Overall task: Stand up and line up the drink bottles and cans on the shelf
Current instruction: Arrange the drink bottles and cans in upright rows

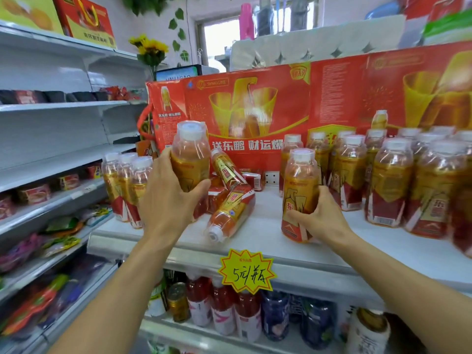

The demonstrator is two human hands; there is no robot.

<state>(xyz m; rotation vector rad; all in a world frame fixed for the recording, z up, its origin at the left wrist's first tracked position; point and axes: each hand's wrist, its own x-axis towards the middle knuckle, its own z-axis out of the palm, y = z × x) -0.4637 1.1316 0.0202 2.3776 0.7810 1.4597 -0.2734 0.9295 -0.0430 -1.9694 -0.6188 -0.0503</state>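
My left hand point(168, 198) grips an upright gold-and-red drink bottle point(190, 159) with a white cap, held above the white shelf point(260, 226). My right hand point(319, 215) grips a second upright bottle point(300, 185) that stands on the shelf near its front edge. Between them a bottle lies on its side point(229, 213), cap toward me, and another leans tilted point(226, 169) behind it among small red cartons. Three bottles stand in a row at the left point(127, 185). Several bottles stand grouped at the right point(388, 180).
Large red gift boxes point(255, 111) line the back of the shelf. A yellow starburst price tag point(246, 272) hangs on the shelf's front rail. Below are red and dark bottles and a gold can point(178, 302). Snack shelves point(51, 175) run along the left.
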